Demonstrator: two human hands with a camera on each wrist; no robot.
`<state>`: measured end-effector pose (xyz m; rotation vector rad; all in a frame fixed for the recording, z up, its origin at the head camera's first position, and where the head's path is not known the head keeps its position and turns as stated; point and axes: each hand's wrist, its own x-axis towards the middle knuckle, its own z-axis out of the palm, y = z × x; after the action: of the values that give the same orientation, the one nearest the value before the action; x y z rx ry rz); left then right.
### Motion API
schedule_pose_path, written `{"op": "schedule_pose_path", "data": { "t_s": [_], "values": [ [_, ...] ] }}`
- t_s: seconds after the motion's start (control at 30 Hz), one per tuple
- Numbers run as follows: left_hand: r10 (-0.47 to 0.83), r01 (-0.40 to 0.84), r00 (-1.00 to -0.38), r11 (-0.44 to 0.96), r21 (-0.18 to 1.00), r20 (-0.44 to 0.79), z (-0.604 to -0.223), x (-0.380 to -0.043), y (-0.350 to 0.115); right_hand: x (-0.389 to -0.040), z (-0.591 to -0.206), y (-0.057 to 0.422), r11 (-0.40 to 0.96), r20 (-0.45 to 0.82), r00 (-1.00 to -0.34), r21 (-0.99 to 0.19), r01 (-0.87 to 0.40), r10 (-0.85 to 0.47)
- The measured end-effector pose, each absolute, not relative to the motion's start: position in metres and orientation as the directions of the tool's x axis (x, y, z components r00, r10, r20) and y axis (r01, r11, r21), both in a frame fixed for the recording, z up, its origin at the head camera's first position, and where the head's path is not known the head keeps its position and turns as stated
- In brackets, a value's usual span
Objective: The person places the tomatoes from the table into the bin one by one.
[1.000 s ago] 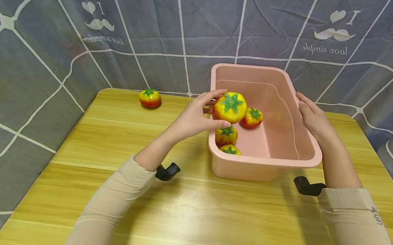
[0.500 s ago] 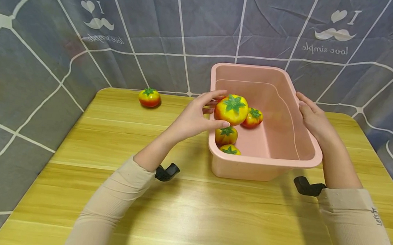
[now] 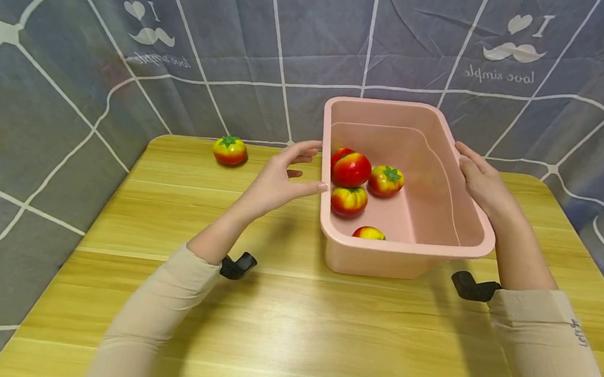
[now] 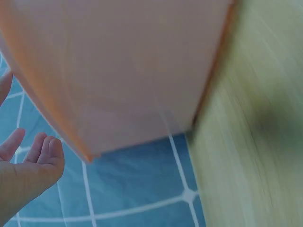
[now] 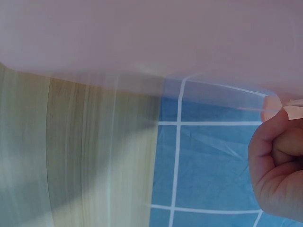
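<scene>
Several red-and-yellow toy tomatoes lie in the pink plastic bin (image 3: 409, 248), grouped along its left side. One red tomato (image 3: 352, 169) rests on or against its neighbours near the left wall, while another tomato (image 3: 386, 181) sits farther in with its green leaf up. My left hand (image 3: 277, 182) is just outside the bin's left rim, fingers spread and holding nothing; its thumb tip is at the rim. In the left wrist view this hand (image 4: 35, 165) is beside the bin wall. My right hand (image 3: 486, 182) grips the right rim, its curled fingers (image 5: 265, 151) showing in the right wrist view.
A single tomato (image 3: 230, 150) stands on the wooden table (image 3: 291, 329) near the back edge, left of the bin. A grey-blue curtain (image 3: 313, 41) with white lines hangs right behind and beside the table.
My left hand has let go of the tomato and drawn back left over the rim. That tomato is now down among the others, and the front one has shifted right. My right hand has stayed put.
</scene>
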<state>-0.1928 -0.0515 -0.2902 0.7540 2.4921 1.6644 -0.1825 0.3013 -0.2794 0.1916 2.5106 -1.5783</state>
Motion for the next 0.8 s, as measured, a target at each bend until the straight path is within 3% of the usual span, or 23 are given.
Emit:
{"op": "schedule_pose_path", "data": {
  "t_s": [0.33,0.57,0.8],
  "values": [
    [0.266,0.335,-0.933,0.398,0.854,0.242,-0.313,-0.217,-0.100,-0.182,-0.280,0.302,0.390,-0.220,-0.976,-0.898,0.204,0.005],
    [0.054,0.177,-0.984,0.331,0.927,0.168,-0.328,-0.233,-0.137,-0.182,-0.281,0.302,0.390,-0.216,-0.976,-0.898,0.203,0.011],
    [-0.076,0.090,-0.990,0.331,0.939,0.121,-0.343,-0.244,-0.159,-0.182,-0.281,0.300,0.395,-0.209,-0.978,-0.897,0.198,0.015]
  ]
}}
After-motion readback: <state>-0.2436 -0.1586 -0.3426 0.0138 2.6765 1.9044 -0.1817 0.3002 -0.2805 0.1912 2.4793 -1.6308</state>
